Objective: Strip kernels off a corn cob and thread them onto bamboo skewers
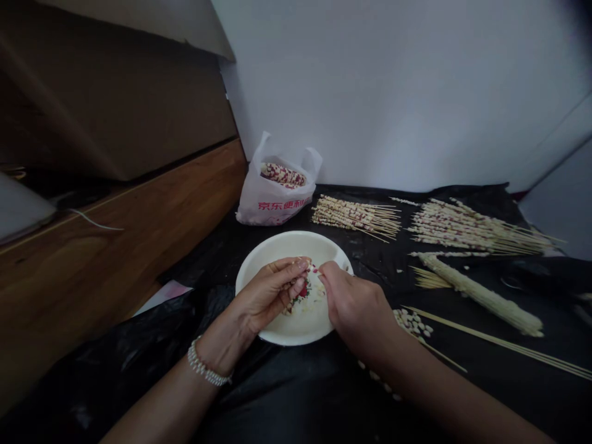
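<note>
My left hand, with a pale beaded bracelet on its wrist, is closed in a pinch above a white basin. What its fingertips hold is too small to make out. Facing it, my right hand is closed over the basin's right side. A tiny red-and-white corn kernel shows at the right fingertips, in the narrow gap between both hands. Inside the basin, partly hidden by my left hand, are a red and green printed pattern and pale bits.
Behind the basin stands a white plastic bag holding speckled corn cobs. Kernel-covered skewers lie in a small bundle and a larger one. A stripped cob, bare skewers and loose kernels lie right, on black plastic.
</note>
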Available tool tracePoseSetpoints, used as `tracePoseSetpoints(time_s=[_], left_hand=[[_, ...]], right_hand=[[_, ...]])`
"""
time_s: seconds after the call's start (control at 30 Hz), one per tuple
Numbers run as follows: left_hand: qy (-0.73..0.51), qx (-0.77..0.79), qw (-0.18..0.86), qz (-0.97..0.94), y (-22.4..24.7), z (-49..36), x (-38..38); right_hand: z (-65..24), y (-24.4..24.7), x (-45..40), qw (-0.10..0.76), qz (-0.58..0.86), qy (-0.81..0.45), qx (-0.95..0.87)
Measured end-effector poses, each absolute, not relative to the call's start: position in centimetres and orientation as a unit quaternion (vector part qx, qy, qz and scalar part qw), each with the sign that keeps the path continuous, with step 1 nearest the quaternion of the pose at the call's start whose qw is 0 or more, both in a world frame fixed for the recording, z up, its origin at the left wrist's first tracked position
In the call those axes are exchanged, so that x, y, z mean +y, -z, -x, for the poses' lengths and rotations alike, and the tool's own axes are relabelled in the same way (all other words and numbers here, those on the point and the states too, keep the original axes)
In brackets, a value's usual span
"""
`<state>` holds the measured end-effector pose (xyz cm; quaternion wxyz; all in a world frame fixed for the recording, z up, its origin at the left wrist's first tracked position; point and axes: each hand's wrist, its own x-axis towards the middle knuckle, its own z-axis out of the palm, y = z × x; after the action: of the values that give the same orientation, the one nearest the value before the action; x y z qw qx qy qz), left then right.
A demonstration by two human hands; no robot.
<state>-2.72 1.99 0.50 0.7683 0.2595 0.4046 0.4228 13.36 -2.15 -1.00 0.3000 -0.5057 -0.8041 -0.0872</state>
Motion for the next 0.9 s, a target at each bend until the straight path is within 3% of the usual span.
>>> tracePoseSetpoints(time_s=[0.2, 0.9], left_hand=[[-0.450, 0.384, 0.789, -0.168, -0.53, 3.03, 2.66], [-0.460, 0.400, 0.784, -0.115, -0.93, 2.98, 2.57]], right_hand=[[-13.86, 0.67, -1.80, 0.300, 0.510, 0.105, -0.799], [-14.08, 0.42, -1.80, 0.285, 0.515, 0.088, -0.804]])
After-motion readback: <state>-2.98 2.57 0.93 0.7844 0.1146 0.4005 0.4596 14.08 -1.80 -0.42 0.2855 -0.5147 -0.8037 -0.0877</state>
